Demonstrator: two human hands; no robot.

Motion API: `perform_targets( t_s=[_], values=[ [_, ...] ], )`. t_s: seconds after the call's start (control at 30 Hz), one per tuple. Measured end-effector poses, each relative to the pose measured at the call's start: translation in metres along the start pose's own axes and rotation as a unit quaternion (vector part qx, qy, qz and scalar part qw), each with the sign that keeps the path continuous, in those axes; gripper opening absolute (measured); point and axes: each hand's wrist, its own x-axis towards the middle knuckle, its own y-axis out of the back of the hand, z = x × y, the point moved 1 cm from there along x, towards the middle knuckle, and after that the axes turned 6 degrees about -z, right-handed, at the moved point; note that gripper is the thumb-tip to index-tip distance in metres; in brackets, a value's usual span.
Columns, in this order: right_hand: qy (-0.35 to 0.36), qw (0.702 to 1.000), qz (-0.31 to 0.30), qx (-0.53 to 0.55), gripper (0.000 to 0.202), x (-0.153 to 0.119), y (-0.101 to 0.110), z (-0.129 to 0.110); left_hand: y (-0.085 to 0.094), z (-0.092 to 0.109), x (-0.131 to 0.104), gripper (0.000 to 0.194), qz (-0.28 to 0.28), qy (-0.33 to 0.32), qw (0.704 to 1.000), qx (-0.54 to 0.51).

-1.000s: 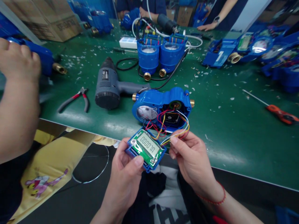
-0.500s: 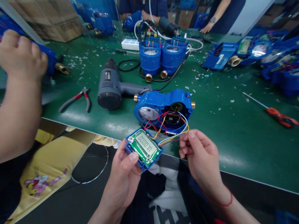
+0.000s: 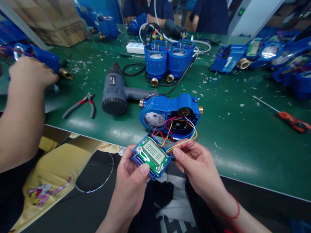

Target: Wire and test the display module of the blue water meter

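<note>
My left hand (image 3: pixel 133 176) grips a blue-framed display module (image 3: pixel 153 155) by its lower left side, thumb on the front. Its green board carries a lit grey screen with digits. Thin red, yellow and white wires (image 3: pixel 191 127) run from the module into the open housing of a blue water meter (image 3: pixel 170 113) lying just beyond it at the bench edge. My right hand (image 3: pixel 195 161), a red string on its wrist, has its fingers closed on the wires beside the module's right corner.
A grey heat gun (image 3: pixel 115 92) and red-handled pliers (image 3: pixel 81 103) lie left of the meter. Two blue meters (image 3: pixel 155 61) stand behind. An orange screwdriver (image 3: pixel 289 119) and more meters are right. A co-worker's arm (image 3: pixel 24 106) reaches in at left; people stand across the green bench (image 3: pixel 230 129).
My right hand has moved left along the wires, up to the module. The module is slightly turned and shifted right. The co-worker's hand at left has moved down and right; a person opposite has withdrawn a hand.
</note>
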Motion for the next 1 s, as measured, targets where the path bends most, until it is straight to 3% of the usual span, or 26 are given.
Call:
perform_targets(
  t_s=[0.23, 0.43, 0.57, 0.67, 1.0],
  values=[
    [0.020, 0.999, 0.027, -0.002, 0.013, -0.001, 0.009, 0.002, 0.000, -0.001, 0.000, 0.029, -0.008, 0.010, 1.000, -0.002],
    [0.003, 0.998, -0.041, -0.044, 0.021, 0.001, 0.005, -0.004, 0.001, 0.001, 0.000, 0.032, 0.006, 0.012, 1.000, 0.010],
    [0.024, 0.996, 0.012, -0.080, 0.014, 0.003, 0.002, -0.006, 0.000, 0.000, -0.001, 0.035, 0.010, 0.017, 1.000, 0.007],
    [0.026, 0.998, 0.014, -0.064, 0.014, 0.005, 0.002, -0.003, 0.001, -0.001, -0.001, 0.033, 0.010, 0.020, 1.000, 0.002],
    [0.022, 0.996, -0.085, -0.022, 0.005, 0.004, 0.013, -0.003, 0.005, 0.002, -0.001, 0.039, 0.038, 0.036, 0.999, -0.011]
  ],
)
